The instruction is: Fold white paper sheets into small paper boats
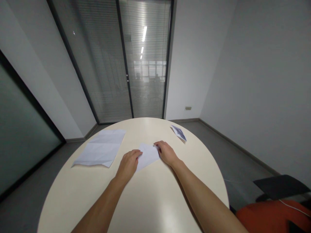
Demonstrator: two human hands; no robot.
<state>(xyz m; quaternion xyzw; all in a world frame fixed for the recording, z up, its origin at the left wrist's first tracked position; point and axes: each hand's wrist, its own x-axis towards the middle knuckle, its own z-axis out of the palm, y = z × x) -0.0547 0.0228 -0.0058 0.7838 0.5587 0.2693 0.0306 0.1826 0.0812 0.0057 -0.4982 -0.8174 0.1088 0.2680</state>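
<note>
A small piece of white paper [147, 157] lies on the table between my two hands, with slanted edges that suggest it is folded. My left hand [129, 163] is closed at its left edge, thumb and fingers gripping the paper there. At the upper right corner, my right hand [166, 152] pinches the paper between thumb and bent fingers. The fingertips partly cover both sides of it. To the left lies a larger creased white sheet [102, 147], apart from my hands. Beyond my right hand rests a small folded paper [179, 133] with a darker inner face.
The round cream table [145, 200] carries all the papers. At the lower right stands an orange chair [264, 216] with a black part [283, 186] beside it, close to the table edge. A glass partition with blinds [148, 90] and white walls enclose the room.
</note>
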